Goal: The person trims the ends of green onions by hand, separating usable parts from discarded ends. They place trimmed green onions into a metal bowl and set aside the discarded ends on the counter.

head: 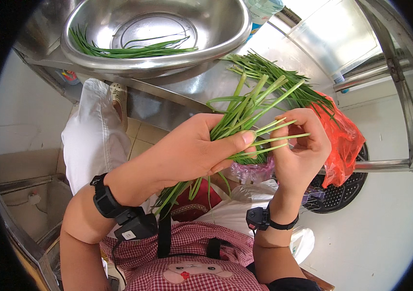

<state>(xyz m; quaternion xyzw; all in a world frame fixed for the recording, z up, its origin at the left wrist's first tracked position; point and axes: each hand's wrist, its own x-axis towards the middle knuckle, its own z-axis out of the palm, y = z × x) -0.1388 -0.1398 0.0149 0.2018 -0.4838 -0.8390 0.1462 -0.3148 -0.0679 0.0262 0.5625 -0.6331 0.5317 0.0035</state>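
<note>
My left hand (206, 149) is closed around a bunch of green garlic chives (241, 112), its thumb across the stalks. The pale stalk ends fan out up and to the right, and leaf tips hang below the hand. Beside them, my right hand (301, 142) has thumb and fingertips at the ends of a few thin stalks; whether it grips them I cannot tell. More chives (133, 51) lie in a large stainless steel basin (155, 65) at the top left. Another pile of chives (271, 72) rests on the metal table (199, 83) beyond my hands.
A red plastic bag (344, 142) hangs at the table's right side, above a black perforated round stool (351, 196). Below my hands is a pinkish plastic bag (251, 171) with greens. A plastic bottle (264, 11) stands by the basin. Metal frame bars (384, 166) run along the right.
</note>
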